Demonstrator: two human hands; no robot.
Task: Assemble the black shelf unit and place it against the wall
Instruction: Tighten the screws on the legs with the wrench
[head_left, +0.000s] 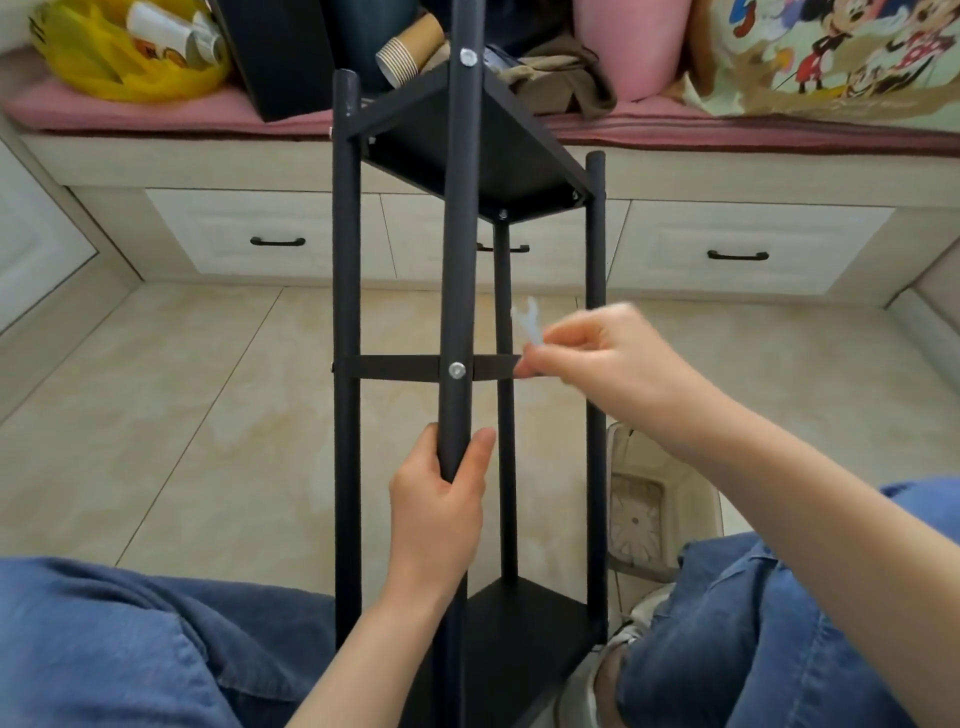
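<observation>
Seen from above by a seated person in blue jeans, a black shelf unit (347, 415) stands between the knees, well away from any wall; its long poles run from the lap away toward a low bench with a pink cushion (156, 111) and drawers (270, 231) beneath; three dark shelves cross the poles, one near the feet, one seen edge-on at mid-height, one at the far end. The left hand (436, 514) is wrapped around the nearest pole (457, 260), fingers and thumb clamped on it, low down; the right hand (597, 358) hovers apart from the frame, pinching a small pale plastic wrench (527, 322), which is blurred. A silver bolt (456, 370) sits on that same pole where the middle shelf (395, 368) meets it; it lies directly above the left hand's grip and just to the left of the wrench tip, slightly lower; a second bolt (468, 56) shows farther along the pole. The right hand is nearer the bolt, so the coming move probably calls for a short sideways reach leftward with the wrench while the left hand steadies the pole; the frame looks mostly built, with tightening and placing against the wall not yet done.
</observation>
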